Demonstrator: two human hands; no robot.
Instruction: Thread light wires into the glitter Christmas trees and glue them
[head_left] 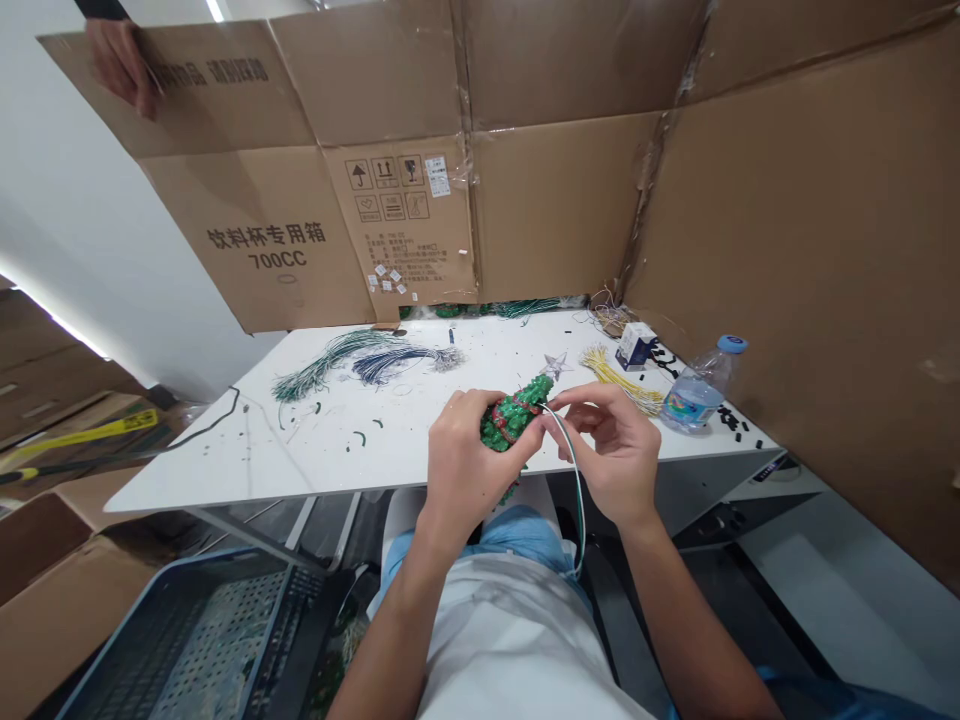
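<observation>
Close to the table's front edge, my left hand (466, 455) is closed around a small green beaded Christmas tree (517, 412) with red strands winding round it. The tree lies tilted, its tip pointing up and to the right. My right hand (615, 450) is beside it, thumb and fingers pinched on thin wires (578, 490) at the tree's right side. White and dark green lengths of wire loop down from there toward my lap. The exact spot between the right fingertips is partly hidden. Just beyond the tree, a silvery star (556, 369) lies on the table.
On the white table (255, 450) lie green wires (330, 362), dark blue wires (397, 362) and yellow wires (619, 378). A small box (635, 345) and a water bottle (697, 390) stand right. Cardboard (555, 210) walls the back. Another person's hand (124, 65) grips its top left.
</observation>
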